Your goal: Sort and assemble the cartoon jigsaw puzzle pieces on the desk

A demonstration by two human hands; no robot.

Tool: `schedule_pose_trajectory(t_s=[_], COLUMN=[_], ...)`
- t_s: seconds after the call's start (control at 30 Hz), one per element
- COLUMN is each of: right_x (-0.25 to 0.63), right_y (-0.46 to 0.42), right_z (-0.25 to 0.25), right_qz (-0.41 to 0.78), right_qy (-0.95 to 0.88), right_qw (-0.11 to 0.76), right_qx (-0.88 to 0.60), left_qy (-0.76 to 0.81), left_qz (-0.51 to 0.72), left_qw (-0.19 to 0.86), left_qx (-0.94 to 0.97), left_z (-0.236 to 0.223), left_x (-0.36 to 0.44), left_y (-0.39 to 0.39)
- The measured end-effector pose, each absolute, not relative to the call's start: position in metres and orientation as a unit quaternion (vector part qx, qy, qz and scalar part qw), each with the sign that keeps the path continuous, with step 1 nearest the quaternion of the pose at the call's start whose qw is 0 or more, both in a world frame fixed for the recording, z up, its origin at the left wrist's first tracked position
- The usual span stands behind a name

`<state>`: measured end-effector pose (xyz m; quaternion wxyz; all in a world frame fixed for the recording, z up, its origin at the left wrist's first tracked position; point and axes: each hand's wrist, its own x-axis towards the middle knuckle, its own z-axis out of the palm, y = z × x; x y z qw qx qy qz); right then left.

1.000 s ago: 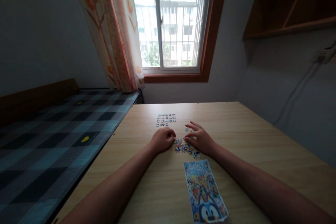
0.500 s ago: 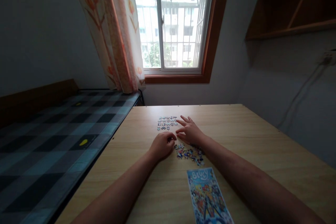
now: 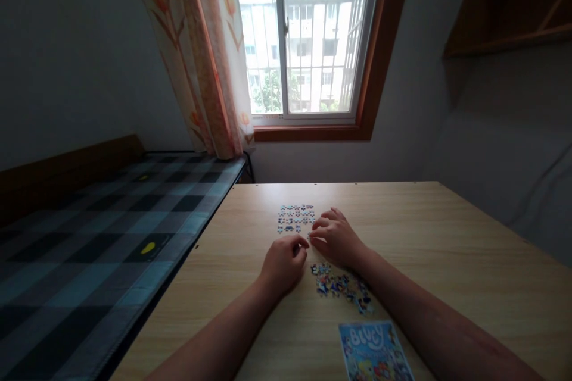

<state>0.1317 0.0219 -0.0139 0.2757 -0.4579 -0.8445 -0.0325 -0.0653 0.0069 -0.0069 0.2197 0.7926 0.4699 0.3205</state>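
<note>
Near the middle of the table, my right hand (image 3: 336, 237) has its fingers drawn together, with a small puzzle piece (image 3: 309, 237) at the fingertips. Close to it on the left, my left hand (image 3: 285, 261) is curled, its thumb and forefinger almost meeting the right fingertips; whether something is in it is hidden. Beyond both hands lie puzzle pieces (image 3: 295, 214) set out in several short rows. A loose heap of mixed puzzle pieces (image 3: 340, 286) lies nearer to me, beside my right forearm.
A blue picture sheet marked "Bluey" (image 3: 373, 348) lies on the wooden table (image 3: 447, 250) at the front. On the left is a bed with a checked cover (image 3: 111, 238). A curtain (image 3: 210, 71) and a barred window (image 3: 313, 41) are behind, and a wall shelf (image 3: 513, 18) hangs at the right.
My view has shifted, so the table things sit lower and farther right. My right hand's spread fingers have drawn in around a small piece; my left hand stays curled beside it.
</note>
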Motion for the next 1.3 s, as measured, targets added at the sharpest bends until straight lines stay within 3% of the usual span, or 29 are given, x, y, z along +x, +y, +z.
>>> schedule_pose_trajectory(t_s=[0.53,1.3], right_x=[0.124,0.128], right_y=[0.026,0.024], right_z=[-0.014,-0.012], right_qz=[-0.054,-0.030], right_qy=[-0.853,-0.825], right_qw=[0.242,0.283], right_qx=[-0.459,-0.488], left_qy=[0.477,0.477], left_qz=[0.281,0.258], left_qw=[0.180,0.179], left_qx=[0.813,0.821], left_z=[-0.006,-0.006], left_x=[-0.063,-0.063], left_y=[0.003,0.003])
